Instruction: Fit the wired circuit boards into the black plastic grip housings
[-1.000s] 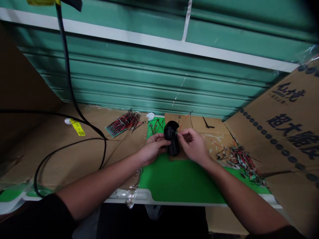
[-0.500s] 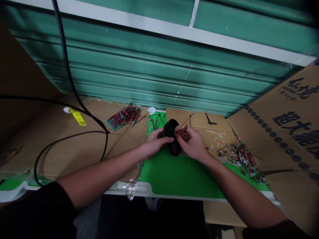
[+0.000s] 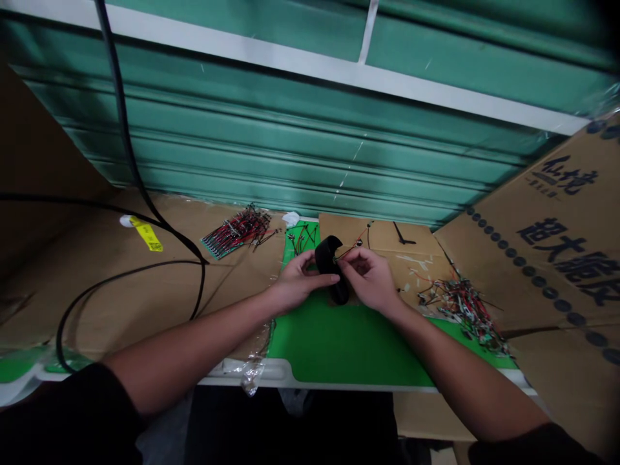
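At the bottom of the frame the white rim of the green tabletop (image 3: 358, 361) runs below both forearms; beyond it, at the centre, the black housing (image 3: 327, 255) is held up just above the surface. The left hand (image 3: 298, 282) clasps it from its left side, thumb laid across the front, while the right hand (image 3: 371, 278) pinches a small wired piece (image 3: 336, 260) at the housing's right edge; the piece is too small and dim to tell its exact form. A tug on the thin red and black leads (image 3: 353, 248) could likely strain a joint, and a loosened left thumb could let the smooth housing turn. The housing looks glossy and dark, with a rounded, hooked top open toward the right and a narrower lower body. Farther off, a wire bundle (image 3: 237, 232) lies left of centre and a loose wire heap (image 3: 469, 310) at the right, with the slatted green wall (image 3: 252, 142) filling the top.
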`<move>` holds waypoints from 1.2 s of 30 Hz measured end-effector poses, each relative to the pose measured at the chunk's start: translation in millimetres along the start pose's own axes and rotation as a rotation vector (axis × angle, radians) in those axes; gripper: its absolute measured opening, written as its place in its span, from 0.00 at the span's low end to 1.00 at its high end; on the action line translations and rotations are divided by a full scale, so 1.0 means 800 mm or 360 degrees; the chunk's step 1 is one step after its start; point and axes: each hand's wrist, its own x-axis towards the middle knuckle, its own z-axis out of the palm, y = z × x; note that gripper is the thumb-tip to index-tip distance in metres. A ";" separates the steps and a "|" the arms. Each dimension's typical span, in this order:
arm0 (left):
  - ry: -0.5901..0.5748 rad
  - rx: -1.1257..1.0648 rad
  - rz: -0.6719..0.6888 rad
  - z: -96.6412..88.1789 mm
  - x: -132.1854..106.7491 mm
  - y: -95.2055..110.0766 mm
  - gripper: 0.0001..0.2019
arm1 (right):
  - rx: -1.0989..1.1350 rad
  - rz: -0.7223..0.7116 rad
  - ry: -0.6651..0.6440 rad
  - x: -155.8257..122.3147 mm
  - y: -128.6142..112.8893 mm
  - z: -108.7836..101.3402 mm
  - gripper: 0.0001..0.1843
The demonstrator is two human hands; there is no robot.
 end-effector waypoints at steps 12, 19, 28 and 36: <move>-0.0027 -0.0003 0.0006 0.003 -0.005 0.004 0.33 | -0.0024 0.0019 0.0059 -0.001 0.004 0.005 0.12; -0.0066 0.0021 0.0014 0.003 -0.004 0.003 0.33 | -0.0168 -0.0024 0.0050 -0.002 0.003 0.002 0.07; -0.0098 0.0054 0.0014 0.004 -0.004 0.003 0.34 | -0.0248 -0.0079 0.0063 -0.003 0.007 0.002 0.07; -0.0106 0.0040 -0.0003 0.005 -0.003 0.004 0.35 | -0.0223 -0.0040 0.0054 -0.004 0.011 0.001 0.06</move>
